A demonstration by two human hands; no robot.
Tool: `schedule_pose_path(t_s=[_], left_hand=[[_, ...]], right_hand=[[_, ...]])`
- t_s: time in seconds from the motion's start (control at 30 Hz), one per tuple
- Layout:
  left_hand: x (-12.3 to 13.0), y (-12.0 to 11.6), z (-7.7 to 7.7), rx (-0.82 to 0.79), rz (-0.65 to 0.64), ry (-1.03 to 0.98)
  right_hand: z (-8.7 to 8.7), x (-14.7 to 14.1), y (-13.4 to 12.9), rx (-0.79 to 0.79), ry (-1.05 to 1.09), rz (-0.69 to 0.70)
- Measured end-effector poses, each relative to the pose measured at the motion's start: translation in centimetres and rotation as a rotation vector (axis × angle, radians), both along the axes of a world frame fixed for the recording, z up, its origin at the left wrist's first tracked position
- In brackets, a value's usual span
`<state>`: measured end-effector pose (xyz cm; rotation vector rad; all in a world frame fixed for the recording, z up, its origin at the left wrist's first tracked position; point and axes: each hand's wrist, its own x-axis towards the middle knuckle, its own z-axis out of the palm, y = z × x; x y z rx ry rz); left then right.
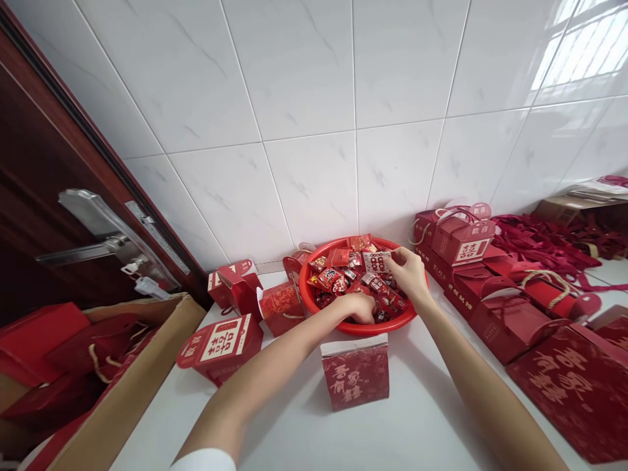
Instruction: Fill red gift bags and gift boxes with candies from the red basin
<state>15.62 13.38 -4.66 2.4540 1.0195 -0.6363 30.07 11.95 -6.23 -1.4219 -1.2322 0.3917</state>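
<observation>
A round red basin [305, 294] full of small wrapped candies [338, 281] stands against the tiled wall. My left hand [360, 307] reaches into the front of the basin; its fingertips are hidden among the candies. At the basin's right side my right hand [406, 269] pinches a white packet with red print [377, 262]. Just in front of the basin, a dark red box [356, 376] with pale lettering stands upright on the white table.
Several red gift boxes [223, 343] stand left of the basin. More boxes [495, 314] line the right side, with red ribbons [534, 245] behind. A cardboard carton [122, 386] holds red boxes at left, below a door handle [115, 242].
</observation>
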Motion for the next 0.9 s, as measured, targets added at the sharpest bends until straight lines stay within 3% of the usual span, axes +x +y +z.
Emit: schedule_pose_path(t_s=[0.23,0.63,0.9], left_hand=[[-0.4,0.3,0.5,-0.154,0.023,-0.058],[-1.1,1.6,-0.6,-0.337,0.048,-0.18],[-3.4,3.6,-1.4,-0.619,0.021,-0.509]], right_hand=[[-0.3,0.1,0.1,0.029,0.092,0.04],[-0.3,0.3,0.1,0.098,0.261,0.075],[-0.4,0.4,0.4,0.125,0.439,0.127]])
